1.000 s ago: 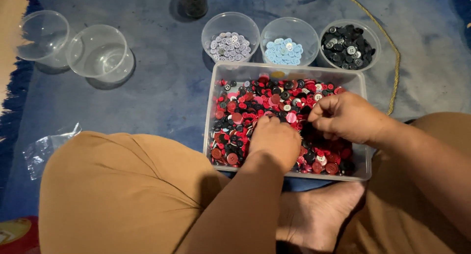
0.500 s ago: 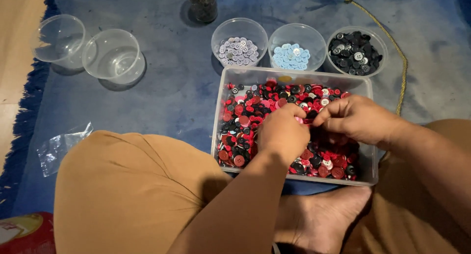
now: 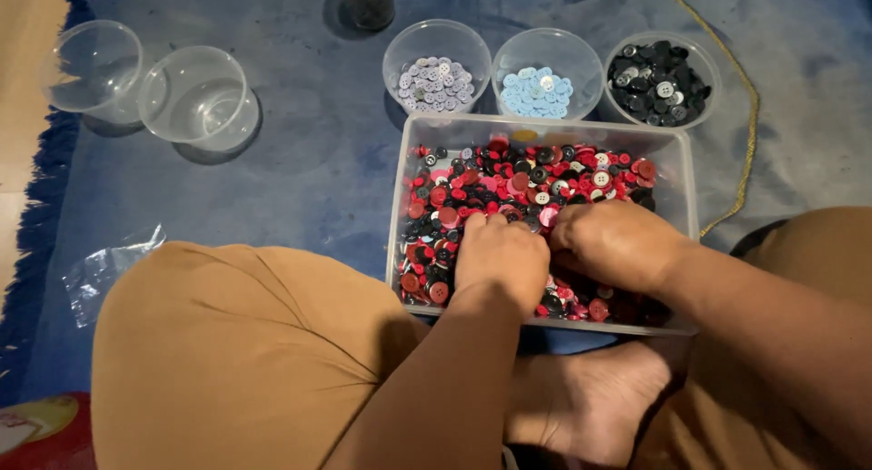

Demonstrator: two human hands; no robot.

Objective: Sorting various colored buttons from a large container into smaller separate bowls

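Three bowls [image 3: 549, 70] hold sorted buttons; the tray [image 3: 683, 175] remains largely full (mostly red). Left hand [image 3: 500, 257] and right hand [image 3: 613, 243] dig in, fingers' grip indiscernible

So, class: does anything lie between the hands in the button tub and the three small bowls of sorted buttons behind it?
Nothing visible: beyond both hands lie only loose buttons and the tub's far wall, then the bowls.
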